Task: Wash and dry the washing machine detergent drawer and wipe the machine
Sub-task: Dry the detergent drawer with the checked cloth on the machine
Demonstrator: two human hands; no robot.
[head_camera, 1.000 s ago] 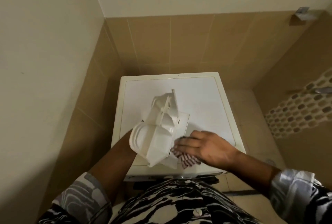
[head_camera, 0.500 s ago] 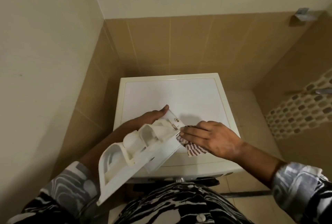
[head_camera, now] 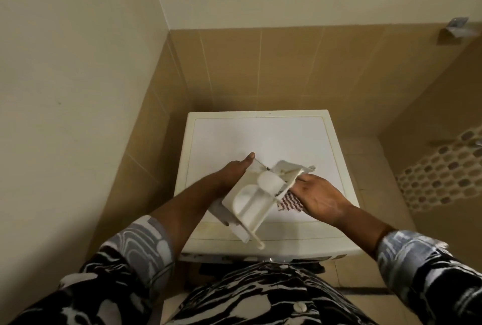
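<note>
Tan tiled walls (head_camera: 260, 69) enclose the washing machine (head_camera: 260, 137). Head view: I see the detergent drawer (head_camera: 250, 202) held tilted above its top. Left hand (head_camera: 234, 170) grasps its far end (fingers hidden underneath). Right hand (head_camera: 318, 197) clutches the striped cloth (head_camera: 289, 200) against its right wall, fingertips obscured.

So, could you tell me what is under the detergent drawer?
A striped cloth, held by the right hand, shows beneath the right edge of the detergent drawer; the drawer covers the rest.

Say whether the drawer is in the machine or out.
Out: the left hand holds the drawer tilted above the machine top, the right hand holding a cloth to it.
</note>
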